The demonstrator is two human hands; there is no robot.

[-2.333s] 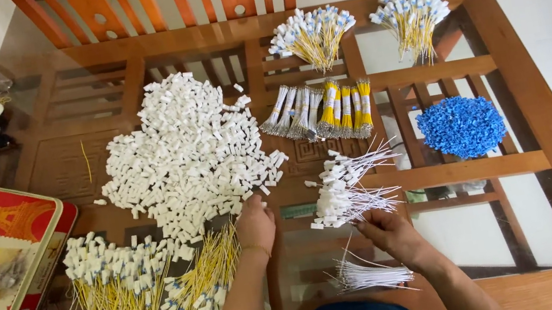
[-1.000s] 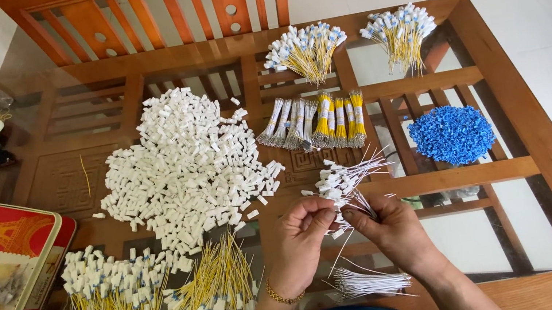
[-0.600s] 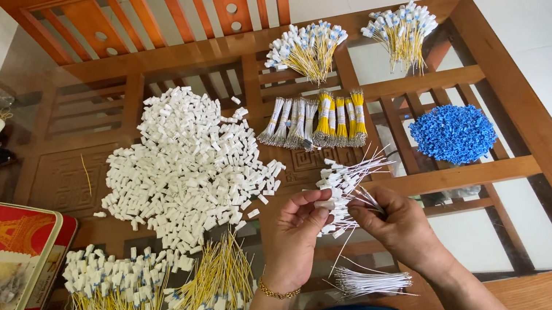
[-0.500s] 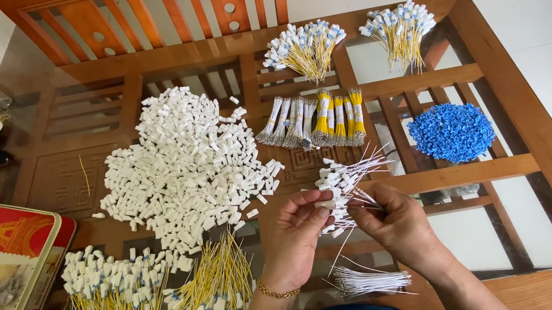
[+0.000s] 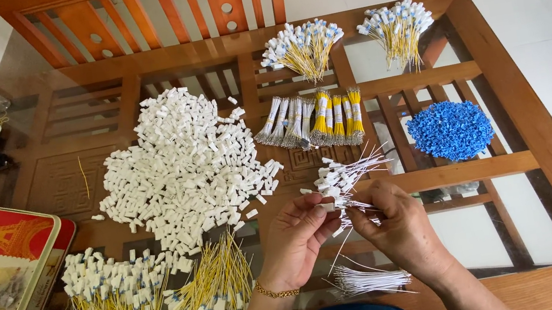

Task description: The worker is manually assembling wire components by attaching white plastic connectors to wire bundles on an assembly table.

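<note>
While both hands meet at the white wire bundle:
Left hand: pinching a bundle wire.
Right hand: nearer, gripping wires.
Axis: wires fan away rightward.

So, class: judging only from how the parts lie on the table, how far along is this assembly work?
Looks done: yellow wires with white caps piled at front left. In hand: the left hand and right hand work one piece from the white wire bunch. Left: a large heap of white caps, blue pieces and more white wires.
</note>
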